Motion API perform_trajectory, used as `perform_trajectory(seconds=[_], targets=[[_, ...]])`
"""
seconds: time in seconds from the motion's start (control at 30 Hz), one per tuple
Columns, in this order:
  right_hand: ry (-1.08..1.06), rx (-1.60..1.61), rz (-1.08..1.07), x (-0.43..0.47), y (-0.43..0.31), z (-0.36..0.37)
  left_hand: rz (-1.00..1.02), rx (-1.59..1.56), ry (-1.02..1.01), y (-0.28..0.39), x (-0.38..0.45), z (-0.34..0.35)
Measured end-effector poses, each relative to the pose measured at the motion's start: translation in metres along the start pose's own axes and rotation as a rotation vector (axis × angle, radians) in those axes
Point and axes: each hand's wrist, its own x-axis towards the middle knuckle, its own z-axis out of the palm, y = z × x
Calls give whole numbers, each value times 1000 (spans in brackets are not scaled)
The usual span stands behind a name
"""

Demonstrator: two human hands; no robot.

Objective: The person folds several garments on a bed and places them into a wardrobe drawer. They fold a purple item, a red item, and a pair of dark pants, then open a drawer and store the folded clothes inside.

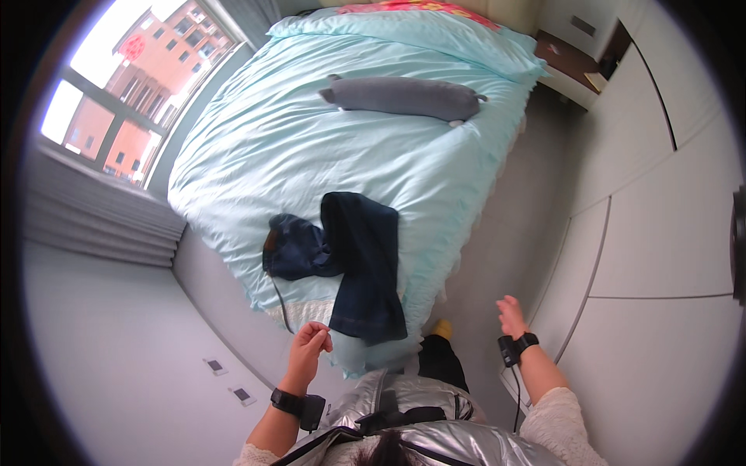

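A pair of dark blue jeans (367, 262) lies folded over itself near the foot of a bed, on a light aqua quilt (291, 157). A thin dark strap or cord (283, 304) hangs from the jeans' left end. Close to that cord and to the jeans' lower edge is my left hand (313, 339), its fingers curled; whether they hold anything is unclear. My right hand (511, 316) is out to the right, over the floor by the wardrobe, with nothing seen in it. Farther up the bed lies a long grey plush animal pillow (405, 98).
White wardrobe doors (658, 233) line the right side, past a strip of grey floor (501, 233). At the left are a window (125, 99), a grey curtain (99, 204) and a wall with switches. A bedside table (565, 64) stands at the upper right.
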Motion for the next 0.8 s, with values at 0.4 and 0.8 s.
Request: perform_trajectory(seconds=[0.4,0.8], targets=[[-396,-255,-63,-44,4,308,9,-161,286,-43,-76,-147],[-35,-543,-346,-72,9,361,57,-295,288,-54,-108,-242]])
